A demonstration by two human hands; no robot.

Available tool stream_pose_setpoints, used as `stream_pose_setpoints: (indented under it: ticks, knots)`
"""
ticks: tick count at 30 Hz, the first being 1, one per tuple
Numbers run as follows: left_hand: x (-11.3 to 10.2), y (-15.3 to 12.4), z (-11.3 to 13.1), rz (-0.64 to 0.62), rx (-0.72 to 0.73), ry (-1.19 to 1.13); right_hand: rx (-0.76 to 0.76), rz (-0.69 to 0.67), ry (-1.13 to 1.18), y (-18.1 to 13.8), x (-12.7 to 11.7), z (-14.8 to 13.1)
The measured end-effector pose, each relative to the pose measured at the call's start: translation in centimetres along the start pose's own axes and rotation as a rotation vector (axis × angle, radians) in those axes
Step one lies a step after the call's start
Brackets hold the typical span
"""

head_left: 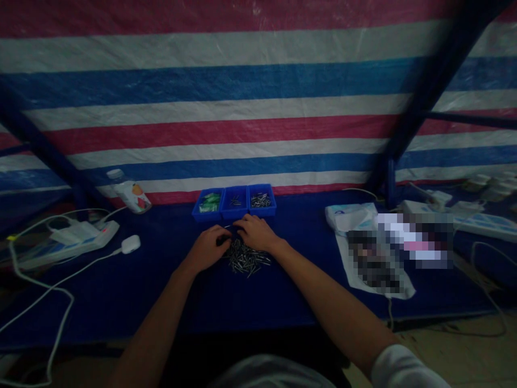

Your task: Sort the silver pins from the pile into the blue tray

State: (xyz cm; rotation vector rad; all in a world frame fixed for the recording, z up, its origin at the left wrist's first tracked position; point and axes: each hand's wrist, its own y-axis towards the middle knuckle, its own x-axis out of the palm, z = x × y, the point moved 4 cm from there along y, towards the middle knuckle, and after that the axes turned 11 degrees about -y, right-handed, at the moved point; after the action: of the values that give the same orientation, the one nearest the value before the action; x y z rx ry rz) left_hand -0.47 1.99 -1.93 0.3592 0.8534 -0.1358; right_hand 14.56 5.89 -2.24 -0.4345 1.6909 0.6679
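A loose pile of thin, shiny metal pieces (247,261), like screws or nails, lies on the dark blue table. At its left edge is my left hand (207,249), fingers curled inward beside a dark gap. My right hand (255,233) reaches over the far side of the pile, its fingers bent down. Both sets of fingertips are close together, and whatever they pinch is too small and dim to make out. Just beyond stand three joined blue bins: the left bin (194,213) holds green packets, the middle bin (236,216) a few metal pieces, the right bin (273,206) many.
To the left are a tilted drink bottle (133,195), a power strip (81,245) with cables and a white charger (131,244). On the right lie a plastic packet (351,216), a white sheet (347,264) and another power strip (488,226). A striped tarp (242,129) hangs behind.
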Motion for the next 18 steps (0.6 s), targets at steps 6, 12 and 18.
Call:
stream_pose_setpoints:
  ticks: [6,12,18]
  knots:
    - [0.6,1.1,-1.7,0.112,-0.122,0.162,0.065,-0.017,-0.062,0.9,0.6,-0.1]
    - [0.6,1.3,-2.3,0.127,-0.152,0.192,0.108,0.011,-0.024,1.1,0.4,0.1]
    - [0.6,1.4,-2.4,0.100,-0.096,0.158,0.125,-0.004,0.022,1.0,0.3,0.2]
